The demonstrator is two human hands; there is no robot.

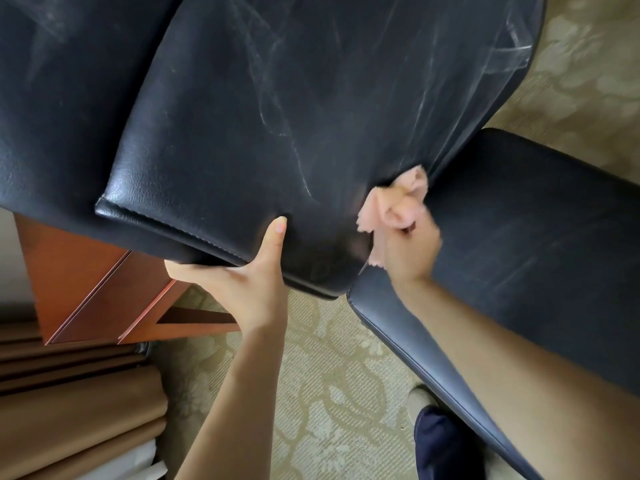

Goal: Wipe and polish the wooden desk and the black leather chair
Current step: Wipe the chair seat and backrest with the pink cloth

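Down at the crease where the big cushion of the black leather chair [242, 133] meets the padded part on your right, your right hand [410, 251] is bunched around a pink cloth [398, 209]. The cloth's tip is poked into that gap, touching the leather. Your left hand [242, 275] grips the cushion's near stitched edge, thumb up on top and fingers wrapped under, just beside the cloth hand. Leather above has pale streaks all over it. Wooden desk [86, 282] peeks out below the chair at lower left, over patterned carpet [329, 393].
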